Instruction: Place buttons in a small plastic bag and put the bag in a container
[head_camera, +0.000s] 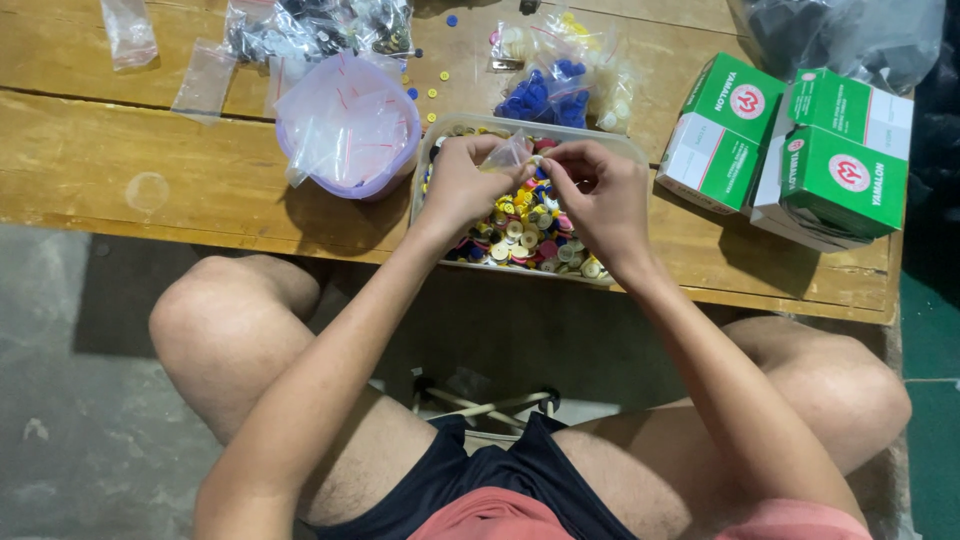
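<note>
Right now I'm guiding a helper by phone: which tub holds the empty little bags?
On the wooden table, left of the clear tray of coloured buttons, stands a round lilac tub. Unlike the tray, it holds only clear plastic bags.

My only view is the head camera, looking steeply down and close over the wooden table (120, 160) edge and my knees.

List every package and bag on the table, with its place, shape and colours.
Cardboard boxes: table's right end, stacked, green and white.
Small clear bag: held between both hands above the tray.
Purple bowl: left of tray, full of clear bags.
Clear bag of blue pieces: behind tray.
</note>
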